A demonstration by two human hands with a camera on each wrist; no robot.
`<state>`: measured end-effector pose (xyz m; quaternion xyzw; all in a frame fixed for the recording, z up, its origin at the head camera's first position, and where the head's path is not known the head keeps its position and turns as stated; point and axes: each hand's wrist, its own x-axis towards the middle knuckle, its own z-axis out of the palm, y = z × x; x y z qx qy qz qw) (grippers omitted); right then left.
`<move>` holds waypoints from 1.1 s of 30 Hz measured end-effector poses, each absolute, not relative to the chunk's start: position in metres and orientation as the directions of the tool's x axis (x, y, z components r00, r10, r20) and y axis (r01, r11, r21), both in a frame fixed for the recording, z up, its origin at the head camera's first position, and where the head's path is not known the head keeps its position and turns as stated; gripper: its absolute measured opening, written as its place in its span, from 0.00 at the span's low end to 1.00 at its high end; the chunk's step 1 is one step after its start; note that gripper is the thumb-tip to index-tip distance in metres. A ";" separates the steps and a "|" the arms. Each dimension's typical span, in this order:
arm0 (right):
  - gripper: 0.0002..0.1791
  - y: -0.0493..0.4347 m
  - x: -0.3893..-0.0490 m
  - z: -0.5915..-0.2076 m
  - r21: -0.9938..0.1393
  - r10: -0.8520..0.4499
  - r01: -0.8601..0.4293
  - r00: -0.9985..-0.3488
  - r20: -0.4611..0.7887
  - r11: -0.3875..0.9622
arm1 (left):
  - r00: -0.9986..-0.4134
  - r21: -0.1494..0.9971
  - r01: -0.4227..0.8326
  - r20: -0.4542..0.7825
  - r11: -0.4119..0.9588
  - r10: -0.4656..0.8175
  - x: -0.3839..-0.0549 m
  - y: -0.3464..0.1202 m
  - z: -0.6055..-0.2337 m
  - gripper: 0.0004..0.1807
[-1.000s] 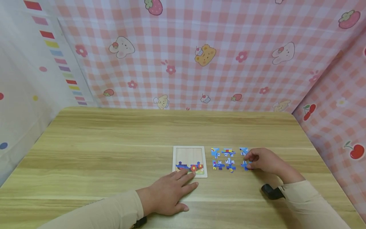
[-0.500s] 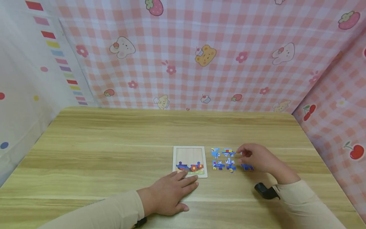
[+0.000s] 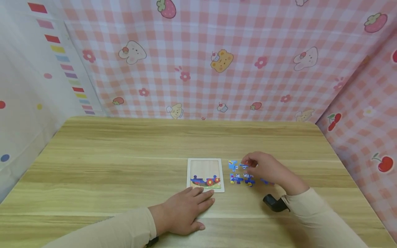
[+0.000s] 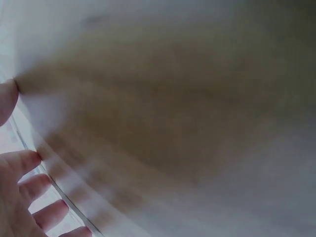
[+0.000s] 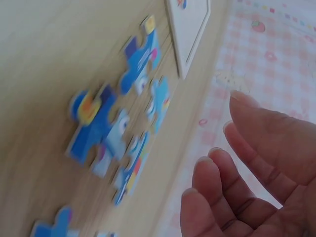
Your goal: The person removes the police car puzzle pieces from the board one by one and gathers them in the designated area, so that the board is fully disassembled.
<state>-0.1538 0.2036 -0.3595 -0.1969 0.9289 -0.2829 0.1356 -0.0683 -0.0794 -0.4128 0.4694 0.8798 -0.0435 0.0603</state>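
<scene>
A white-rimmed jigsaw tray (image 3: 221,172) lies mid-table in the head view, its lower part filled with blue, red and green pieces (image 3: 210,182) and its upper part bare wood. My left hand (image 3: 184,212) rests palm down, its spread fingertips at the tray's near edge. To the right of the tray lie several loose jigsaw pieces (image 3: 249,180). Over the upper ones hovers my right hand (image 3: 266,168), partly covering them. In the right wrist view, its fingers (image 5: 205,182) are loosely bent, thumb apart, nothing between them; the blue pieces (image 5: 94,128) lie on the table beyond.
Wood-grain table (image 3: 124,148) surrounds the tray. A pink checked cloth (image 3: 192,44) hangs along the back, with another at the right and a white curtain (image 3: 24,137) on the left. Black wrist mounts (image 3: 275,203) sit below the sleeves.
My right hand has moved left, from the rightmost loose pieces to above the middle ones. The left hand stays at the tray's edge, and the fitted pieces look the same.
</scene>
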 end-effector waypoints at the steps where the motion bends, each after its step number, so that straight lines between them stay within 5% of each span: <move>1: 0.10 0.200 -0.154 -0.359 -0.576 -0.448 -0.296 -0.883 -0.139 0.762 | -0.554 -0.024 0.830 -0.149 0.557 0.819 -0.068 -0.079 -0.413 0.37; 33: 0.09 0.113 -0.157 -0.376 -0.662 -0.550 -0.342 -0.825 -0.128 0.667 | -0.517 -0.044 0.856 -0.113 0.516 0.848 -0.063 -0.079 -0.414 0.35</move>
